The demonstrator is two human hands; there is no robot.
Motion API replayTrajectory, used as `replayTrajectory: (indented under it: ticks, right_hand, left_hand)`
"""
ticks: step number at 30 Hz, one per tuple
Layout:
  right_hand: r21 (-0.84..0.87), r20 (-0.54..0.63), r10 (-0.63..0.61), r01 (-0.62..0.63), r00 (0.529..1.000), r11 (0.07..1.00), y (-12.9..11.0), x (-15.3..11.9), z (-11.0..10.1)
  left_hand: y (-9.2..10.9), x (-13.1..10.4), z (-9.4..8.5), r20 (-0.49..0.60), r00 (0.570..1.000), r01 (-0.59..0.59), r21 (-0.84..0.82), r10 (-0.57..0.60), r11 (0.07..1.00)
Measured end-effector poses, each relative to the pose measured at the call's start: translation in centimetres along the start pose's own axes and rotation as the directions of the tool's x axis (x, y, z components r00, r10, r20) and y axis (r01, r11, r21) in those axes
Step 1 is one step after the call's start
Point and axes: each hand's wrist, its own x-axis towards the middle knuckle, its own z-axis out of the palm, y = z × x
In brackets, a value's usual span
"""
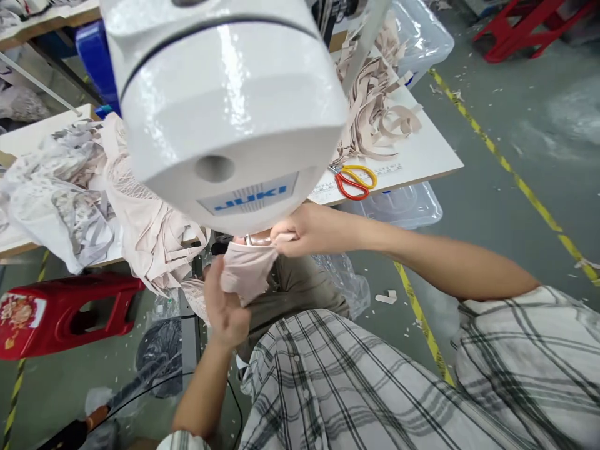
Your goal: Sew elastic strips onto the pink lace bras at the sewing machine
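A pale pink piece of stretch fabric (249,269) hangs at the front of a white JUKI sewing machine (234,137). My right hand (300,230) pinches its upper right edge, close under the machine head. Against the fabric's left side, my left hand (225,309) has its fingers stretched upward and its thumb apart, slightly blurred. Part of a metal machine part (259,239) shows above the fabric edge. The machine head hides the needle area. Pink garments with lace (150,231) spill over the table edge left of my left hand.
Scissors with red and yellow handles (354,181) lie on the white tabletop (422,150), near a heap of beige strips (370,106). White garments (60,187) are piled at left. A red stool (70,312) and a clear plastic bin (403,206) stand below table level.
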Motion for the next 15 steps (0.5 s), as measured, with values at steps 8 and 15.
replayTrajectory:
  ticks: [8, 15]
  right_hand:
    - [-0.289, -0.07, 0.024, -0.043, 0.997, 0.956, 0.2, 1.3, -0.1]
    - [-0.299, -0.089, 0.007, -0.033, 0.996, 0.954, 0.2, 1.2, -0.2]
  left_hand:
    - [-3.7, 4.4, -2.4, 0.533, 0.762, -0.631, 0.483, 0.368, 0.608]
    - [-4.6, 5.3, -2.5, 0.588, 0.737, -0.646, 0.467, 0.333, 0.603]
